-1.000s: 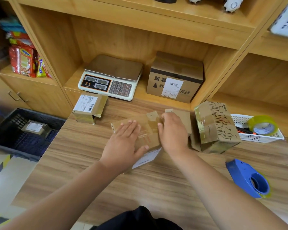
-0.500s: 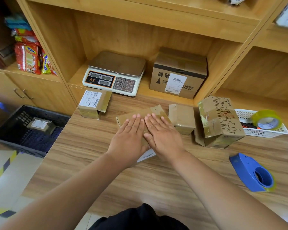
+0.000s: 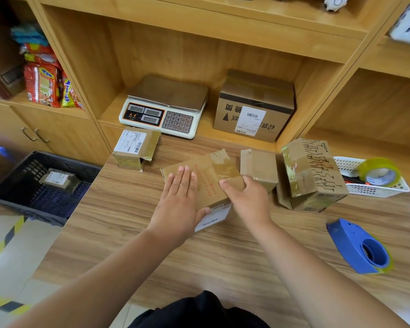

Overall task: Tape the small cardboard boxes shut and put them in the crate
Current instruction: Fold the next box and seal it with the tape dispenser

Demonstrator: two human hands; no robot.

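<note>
A flat cardboard box (image 3: 206, 172) with red print and old tape lies on the wooden table (image 3: 128, 221). My left hand (image 3: 179, 202) presses flat on its top, thumb at its near edge. My right hand (image 3: 246, 200) grips the box's right end, thumb on top, fingers curled over the side. A small plain box (image 3: 258, 166) stands just behind my right hand. A labelled box (image 3: 135, 147) sits at the table's far left. A blue tape dispenser (image 3: 360, 247) lies at the right. The black crate (image 3: 26, 185) on the floor holds one small box (image 3: 58, 179).
A printed box (image 3: 313, 174) leans at the right beside a white basket (image 3: 374, 189) holding a roll of clear tape (image 3: 379, 171). A scale (image 3: 166, 107) and a larger carton (image 3: 253, 105) stand on the shelf behind. Snack packets (image 3: 45, 84) fill the left shelf.
Both hands pressed flat on the box top half a second ago. My right hand has slid to the box's right end and curled round it. My left hand stays flat.
</note>
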